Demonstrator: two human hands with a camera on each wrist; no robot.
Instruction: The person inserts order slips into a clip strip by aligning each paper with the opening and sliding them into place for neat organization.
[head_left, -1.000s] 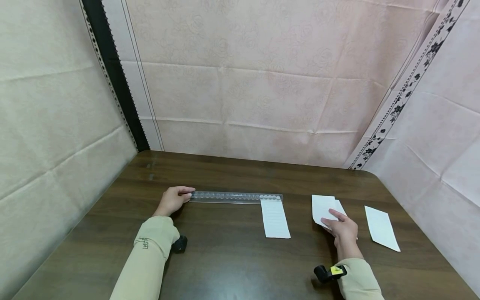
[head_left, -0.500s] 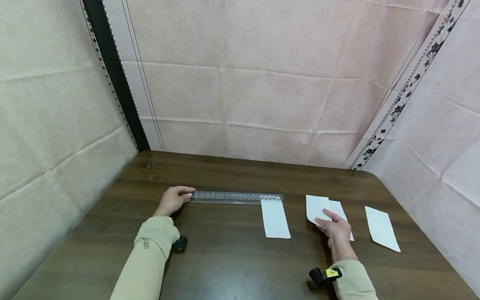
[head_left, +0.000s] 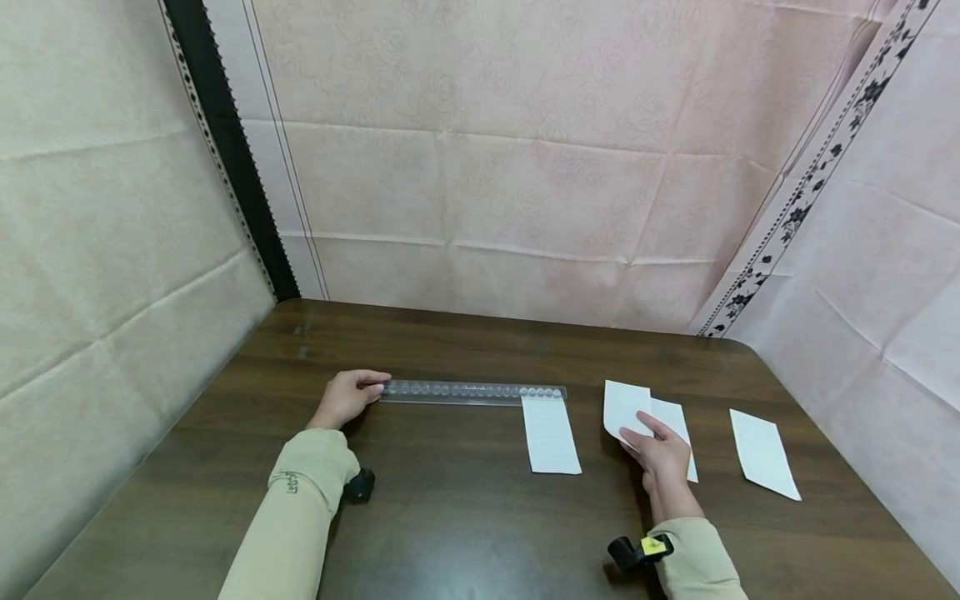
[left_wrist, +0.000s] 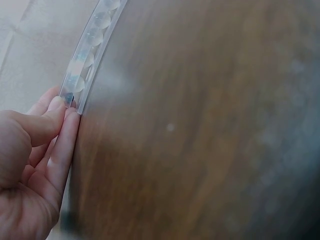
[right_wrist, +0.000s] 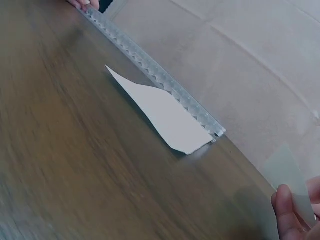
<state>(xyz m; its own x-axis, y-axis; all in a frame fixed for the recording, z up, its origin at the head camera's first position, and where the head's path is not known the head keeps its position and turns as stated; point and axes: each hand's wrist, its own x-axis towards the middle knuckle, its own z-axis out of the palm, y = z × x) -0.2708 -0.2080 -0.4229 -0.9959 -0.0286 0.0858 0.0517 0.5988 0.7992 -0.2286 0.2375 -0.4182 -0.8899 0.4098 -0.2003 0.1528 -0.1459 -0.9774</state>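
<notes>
A clear plastic ticket rail with a row of round beads lies near the far part of the table. My left hand pinches its left end between thumb and fingers, as the left wrist view also shows. From the rail's right end a white paper slip extends towards me, its top edge under the beads. To the right, my right hand pinches another paper slip between thumb and fingers. A further slip shows behind that hand, partly covered; whether it is held too I cannot tell.
One more paper slip lies flat at the far right of the brown wooden table. Pale cloth walls enclose the back and both sides. Each wrist wears a black camera.
My right hand has moved left with its paper slip, uncovering more of the slip behind it. The left hand, the rail and the slip under the beads have stayed put.
</notes>
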